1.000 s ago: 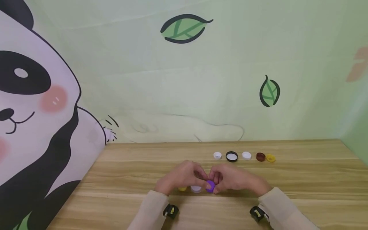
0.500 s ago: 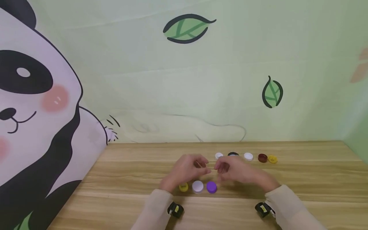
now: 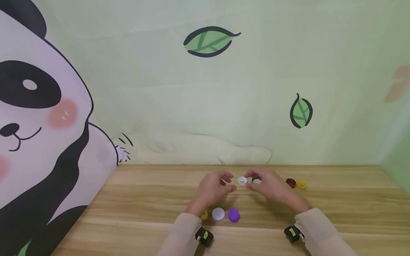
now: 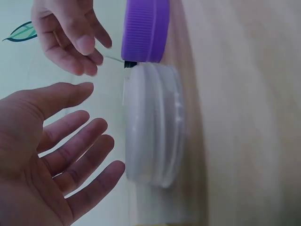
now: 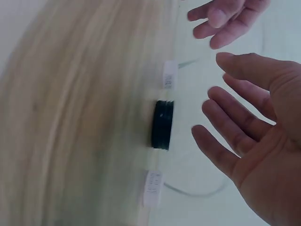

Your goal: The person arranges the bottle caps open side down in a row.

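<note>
A small white bottle cap [image 3: 242, 181] lies in the back row on the table. My left hand [image 3: 213, 190] hovers to its left, fingers apart and holding nothing. From the other side my right hand [image 3: 270, 186] reaches in, its fingertips right at the cap's edge in the head view. Both wrist views show relaxed, spread fingers. The black-rimmed cap [image 3: 256, 180] is partly covered by the right hand; in the right wrist view this black cap [image 5: 162, 125] stands between two white caps. Below the hands sit a larger white cap [image 3: 218, 214] and a purple cap [image 3: 234, 215].
At the front left, a yellow cap [image 3: 204, 215] is partly hidden by the left wrist. Further right in the back row lie a dark red cap [image 3: 290, 183] and another yellow cap [image 3: 301, 185]. A printed cloth [image 3: 205, 89] rises behind the wooden table [image 3: 134, 199].
Both hands have let go of the purple cap, which now sits in the front row beside the white one. They have moved away from me toward the small white cap at the back.
</note>
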Tool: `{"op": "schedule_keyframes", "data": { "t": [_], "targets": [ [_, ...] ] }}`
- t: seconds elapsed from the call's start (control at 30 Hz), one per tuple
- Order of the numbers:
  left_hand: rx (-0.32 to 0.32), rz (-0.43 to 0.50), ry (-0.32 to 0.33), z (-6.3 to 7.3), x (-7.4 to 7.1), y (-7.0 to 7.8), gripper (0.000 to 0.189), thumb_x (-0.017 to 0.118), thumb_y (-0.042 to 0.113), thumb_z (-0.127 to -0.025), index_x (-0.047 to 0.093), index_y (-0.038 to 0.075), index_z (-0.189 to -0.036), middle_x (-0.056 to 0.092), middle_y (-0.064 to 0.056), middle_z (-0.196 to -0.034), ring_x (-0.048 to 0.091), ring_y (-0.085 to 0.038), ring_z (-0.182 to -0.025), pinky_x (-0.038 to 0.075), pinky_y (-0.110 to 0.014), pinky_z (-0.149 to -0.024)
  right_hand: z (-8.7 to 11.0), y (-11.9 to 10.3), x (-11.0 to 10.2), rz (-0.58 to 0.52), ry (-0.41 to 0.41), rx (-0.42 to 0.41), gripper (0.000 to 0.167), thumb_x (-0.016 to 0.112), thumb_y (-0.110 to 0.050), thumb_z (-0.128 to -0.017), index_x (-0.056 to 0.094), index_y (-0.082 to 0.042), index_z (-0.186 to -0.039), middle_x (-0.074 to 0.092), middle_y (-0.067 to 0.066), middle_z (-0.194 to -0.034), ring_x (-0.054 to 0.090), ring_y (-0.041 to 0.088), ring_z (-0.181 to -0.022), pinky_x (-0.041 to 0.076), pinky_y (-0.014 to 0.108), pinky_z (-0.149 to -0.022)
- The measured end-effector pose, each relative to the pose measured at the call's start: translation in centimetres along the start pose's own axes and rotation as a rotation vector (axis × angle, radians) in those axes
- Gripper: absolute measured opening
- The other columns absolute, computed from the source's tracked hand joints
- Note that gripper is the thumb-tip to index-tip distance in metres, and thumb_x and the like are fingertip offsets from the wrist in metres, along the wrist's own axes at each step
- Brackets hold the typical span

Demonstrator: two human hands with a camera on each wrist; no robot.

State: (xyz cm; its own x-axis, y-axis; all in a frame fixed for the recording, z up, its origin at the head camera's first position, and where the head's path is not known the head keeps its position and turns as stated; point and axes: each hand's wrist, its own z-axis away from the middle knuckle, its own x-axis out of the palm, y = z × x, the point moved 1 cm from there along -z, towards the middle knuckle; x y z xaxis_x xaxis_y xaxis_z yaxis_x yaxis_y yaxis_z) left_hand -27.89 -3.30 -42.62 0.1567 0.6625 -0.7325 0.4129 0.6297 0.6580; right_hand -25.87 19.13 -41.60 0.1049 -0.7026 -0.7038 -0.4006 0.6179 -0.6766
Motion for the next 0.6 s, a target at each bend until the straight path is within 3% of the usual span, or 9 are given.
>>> {"op": "schedule_keyframes", "data": {
  "t": [0.27, 0.6],
  "targets": [
    [-0.052, 0.055, 0.052, -1.5, 0.6, 0.1, 0.032, 0.085, 0.021, -0.093, 0.076, 0.007, -0.12, 0.079, -0.004, -0.109, 0.073, -0.021, -0.097, 0.058, -0.035, -0.08, -0.8, 1.1, -0.1, 0.03, 0.037, 0.035, 0.027, 0.077, -0.007, -0.097, 0.071, 0.0, -0.122, 0.069, 0.014, -0.123, 0.063, 0.04, -0.12, 0.052, 0.058, -0.101],
    [-0.077, 0.075, 0.021, -2.5, 1.4, 0.0, 0.039, 0.084, 0.018, -0.091, 0.074, 0.004, -0.127, 0.078, -0.007, -0.114, 0.072, -0.023, -0.101, 0.058, -0.034, -0.082, -1.9, 1.6, -0.1, 0.016, -0.041, 0.091, 0.033, 0.076, -0.01, -0.098, 0.068, 0.001, -0.128, 0.068, 0.019, -0.131, 0.059, 0.044, -0.128, 0.048, 0.06, -0.107]
  ]
}}
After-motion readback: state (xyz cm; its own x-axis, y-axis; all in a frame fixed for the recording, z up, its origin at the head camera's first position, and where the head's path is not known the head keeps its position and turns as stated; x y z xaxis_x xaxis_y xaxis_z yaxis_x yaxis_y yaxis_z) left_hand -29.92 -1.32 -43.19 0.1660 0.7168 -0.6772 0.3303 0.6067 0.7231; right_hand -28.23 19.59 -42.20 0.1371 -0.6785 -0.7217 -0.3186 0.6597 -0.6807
